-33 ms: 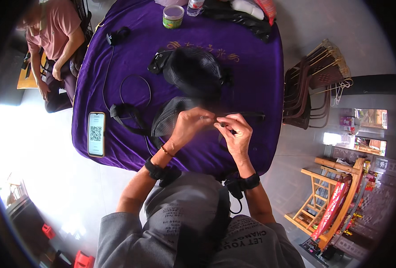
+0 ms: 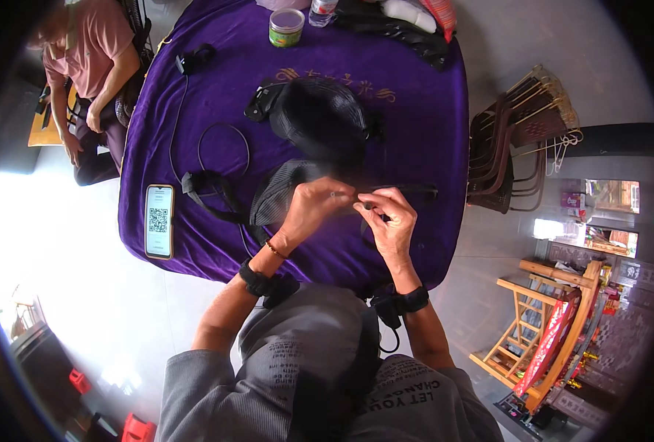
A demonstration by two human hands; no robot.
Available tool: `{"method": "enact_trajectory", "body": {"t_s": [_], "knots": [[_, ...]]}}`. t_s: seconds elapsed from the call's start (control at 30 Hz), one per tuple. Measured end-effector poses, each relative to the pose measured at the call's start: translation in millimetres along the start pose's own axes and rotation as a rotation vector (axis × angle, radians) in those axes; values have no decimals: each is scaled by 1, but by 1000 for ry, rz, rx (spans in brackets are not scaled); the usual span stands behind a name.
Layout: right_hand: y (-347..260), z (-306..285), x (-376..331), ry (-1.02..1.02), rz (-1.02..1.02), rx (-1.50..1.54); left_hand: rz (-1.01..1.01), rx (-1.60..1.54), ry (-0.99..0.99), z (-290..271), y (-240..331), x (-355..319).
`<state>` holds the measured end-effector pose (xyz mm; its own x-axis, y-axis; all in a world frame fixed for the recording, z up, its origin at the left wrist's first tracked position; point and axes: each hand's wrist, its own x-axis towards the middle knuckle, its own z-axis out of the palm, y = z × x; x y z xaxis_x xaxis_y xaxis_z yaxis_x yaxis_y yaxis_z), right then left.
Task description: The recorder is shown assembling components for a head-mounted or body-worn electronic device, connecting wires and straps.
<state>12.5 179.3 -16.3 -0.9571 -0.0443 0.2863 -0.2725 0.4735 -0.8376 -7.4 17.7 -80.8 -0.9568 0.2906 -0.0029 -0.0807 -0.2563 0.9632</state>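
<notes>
My left hand [image 2: 318,199] and my right hand [image 2: 390,217] meet over the near half of the purple-covered table [image 2: 187,228], fingertips almost touching. Both are closed in a pinch. Something small and dark shows at the fingers of the right hand, but its kind is too small and blurred to tell. What the left fingers hold is hidden. Just beyond the hands lies a black, ribbed, rounded fabric thing [image 2: 316,121], like a cap. A dark grey ribbed piece [image 2: 271,195] lies beside my left hand, partly covered by it.
On the table are a phone [image 2: 159,221], a black cable [image 2: 173,140], a dark strap [image 2: 224,195], a green-labelled tub [image 2: 285,28] and a plastic bottle [image 2: 322,12]. A seated person [image 2: 95,81] is at the far left. Stacked chairs [image 2: 507,151] stand to the right.
</notes>
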Motion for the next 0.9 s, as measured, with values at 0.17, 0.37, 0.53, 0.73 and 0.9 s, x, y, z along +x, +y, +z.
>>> {"method": "enact_trajectory", "body": {"t_s": [0.17,0.37,0.53,0.73,0.9], "knots": [[-4,1,0,13,44,7,4,-17,-7,0,-2,0],[2,0,-5,37,90,80,-16,15,-25,1,-2,1],[16,-5,-15,70,125,106,-46,94,-1,8,2,-1],[19,-10,-20,96,122,48,24,104,67,21,3,-3],[24,-12,-19,88,111,-34,203,247,88,24,-3,-3]]}}
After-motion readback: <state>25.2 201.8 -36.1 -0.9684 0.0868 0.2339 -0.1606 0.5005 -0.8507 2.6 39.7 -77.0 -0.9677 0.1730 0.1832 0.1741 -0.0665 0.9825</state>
